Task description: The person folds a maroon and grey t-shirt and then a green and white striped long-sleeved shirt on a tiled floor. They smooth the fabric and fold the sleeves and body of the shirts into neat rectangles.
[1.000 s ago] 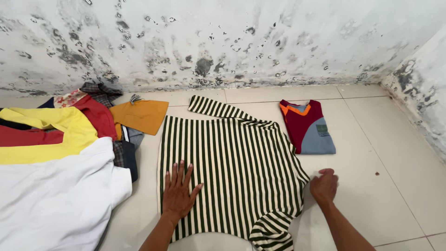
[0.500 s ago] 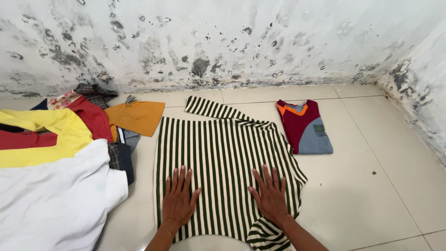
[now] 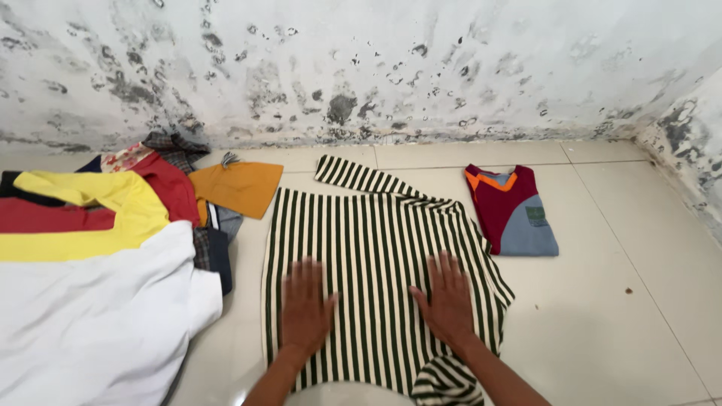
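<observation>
Striped shirt (image 3: 376, 263) lies spread on the floor, both palms flat on it, the smoothing step by the look of it. Left hand (image 3: 304, 308) and right hand (image 3: 449, 301) grip nothing, fingers splayed. A fold next would call for pinching an edge of the shirt.

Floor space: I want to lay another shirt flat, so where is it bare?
Bare tile lies right of the striped shirt, below the folded maroon shirt. A narrow strip runs along the wall. Left is crowded by the clothes pile.
</observation>
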